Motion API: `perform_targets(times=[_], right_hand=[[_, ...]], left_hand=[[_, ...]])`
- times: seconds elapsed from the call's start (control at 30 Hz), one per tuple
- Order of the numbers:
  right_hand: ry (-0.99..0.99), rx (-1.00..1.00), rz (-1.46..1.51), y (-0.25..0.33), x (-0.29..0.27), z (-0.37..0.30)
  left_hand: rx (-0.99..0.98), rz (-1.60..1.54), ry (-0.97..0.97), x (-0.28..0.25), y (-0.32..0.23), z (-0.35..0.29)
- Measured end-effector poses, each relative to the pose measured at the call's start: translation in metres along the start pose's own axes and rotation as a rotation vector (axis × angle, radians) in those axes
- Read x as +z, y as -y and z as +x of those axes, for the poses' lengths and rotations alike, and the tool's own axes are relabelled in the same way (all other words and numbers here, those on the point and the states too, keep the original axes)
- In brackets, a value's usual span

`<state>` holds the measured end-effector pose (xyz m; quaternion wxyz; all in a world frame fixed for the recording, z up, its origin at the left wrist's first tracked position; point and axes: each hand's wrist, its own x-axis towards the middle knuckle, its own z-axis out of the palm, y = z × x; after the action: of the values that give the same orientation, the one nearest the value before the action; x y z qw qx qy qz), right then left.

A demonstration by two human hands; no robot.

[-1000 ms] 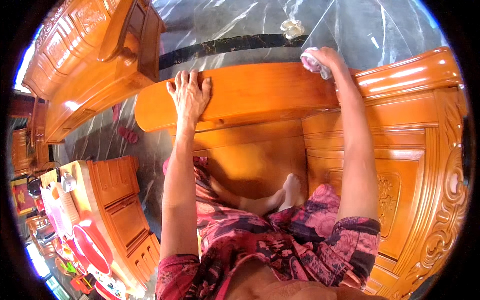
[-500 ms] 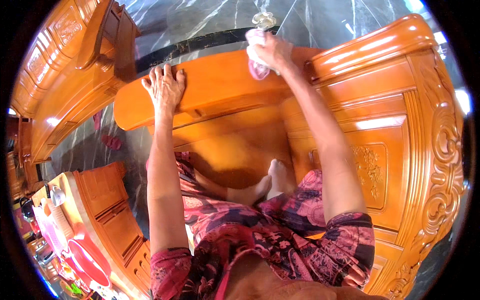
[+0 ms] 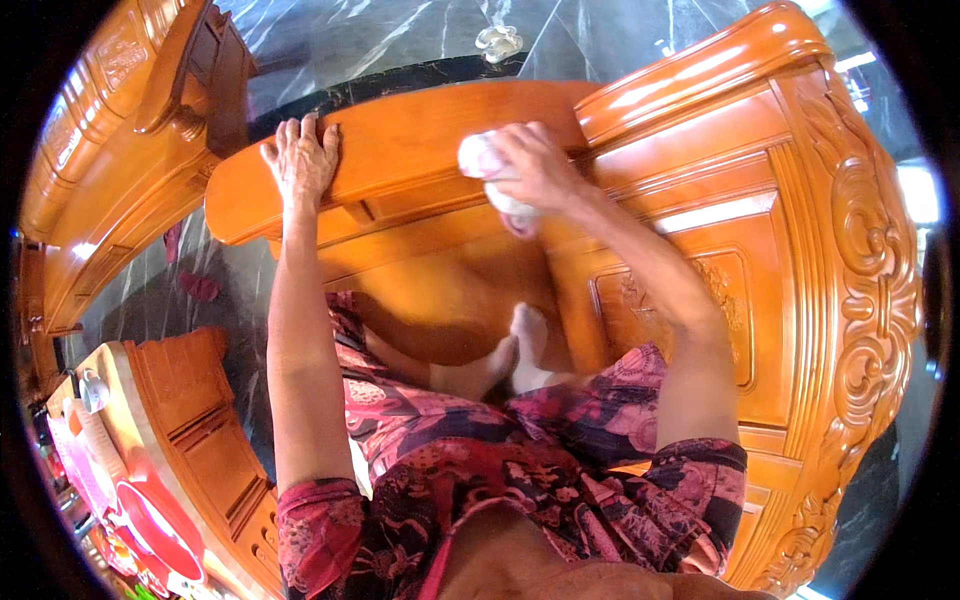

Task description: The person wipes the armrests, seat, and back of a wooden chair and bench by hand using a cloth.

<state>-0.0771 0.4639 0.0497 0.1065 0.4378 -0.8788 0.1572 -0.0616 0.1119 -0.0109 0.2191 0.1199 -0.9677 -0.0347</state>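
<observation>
My right hand (image 3: 537, 170) grips a bunched white and pink cloth (image 3: 484, 157) at the near edge of a curved, polished orange wooden armrest (image 3: 420, 120). Part of the cloth hangs below the fingers, slightly blurred. Farther left, my left hand (image 3: 302, 165) lies on the same wooden surface with its fingers stretched out and nothing in them. Both forearms reach forward over my lap. My feet (image 3: 528, 335) rest on the wooden seat (image 3: 430, 290) below the armrest.
To the right rises a panelled wooden backrest (image 3: 690, 200) with a carved side. Another wooden seat (image 3: 120, 140) stands at the left. A wooden table (image 3: 190, 400) at lower left bears a red basin (image 3: 160, 530). A whitish object (image 3: 498, 43) lies on the dark marbled floor beyond.
My right hand has drawn the cloth from the far side of the armrest toward me, to its near edge. My left hand stays on the wood. The whole view has shifted a little.
</observation>
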Motion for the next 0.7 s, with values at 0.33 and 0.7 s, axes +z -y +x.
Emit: perform_targets(times=[0.33,0.7], right_hand=[[-0.323,0.408,-1.296,-0.034,-0.214,-0.058],[0.009,0.514,-1.3,-0.057,-0.142,-0.075]], left_hand=[[0.028,0.068,-0.039,0.005,0.018,-0.005],[0.048,0.021,-0.06,0.009,0.008,-0.003]])
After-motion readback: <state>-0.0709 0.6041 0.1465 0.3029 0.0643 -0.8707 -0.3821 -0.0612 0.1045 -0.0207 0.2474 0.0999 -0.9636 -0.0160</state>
